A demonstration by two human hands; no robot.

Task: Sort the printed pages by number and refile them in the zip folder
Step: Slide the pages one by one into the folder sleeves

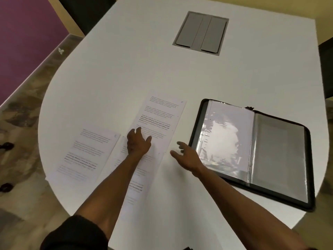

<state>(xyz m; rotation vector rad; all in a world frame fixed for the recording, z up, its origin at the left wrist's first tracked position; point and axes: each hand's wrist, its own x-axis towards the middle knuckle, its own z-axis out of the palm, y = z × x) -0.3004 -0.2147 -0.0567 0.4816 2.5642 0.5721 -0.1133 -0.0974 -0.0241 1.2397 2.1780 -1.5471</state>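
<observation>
While three printed pages lie spread across the white desk (126,69), a person leans in to put them in order. At far left sits the left page (84,156), flat and square to the desk edge, its text grey with one bold paragraph. Next to it, the near page (133,186) runs under the left forearm, and just beyond it the far page (160,120) angles away toward the desk's middle, a small mark showing at its top corner; the page numbers are too small to read. The left hand (137,143) rests flat on the overlap of these two sheets, fingers (138,131) straight and slightly spread, pressing rather than gripping. Just to the right, the right hand (187,157) hovers low over bare desk between the pages and the folder, fingers relaxed and apart, holding nothing. At right the black zip folder (277,156) lies unzipped and open, its glossy clear sleeves (225,139) catching glare, a grey inner panel on the other half. By this showing the sorting looks barely under way: all pages are out and none refiled, and the zipping is still to come. A grey cable hatch (201,33) sits farther back.
</observation>
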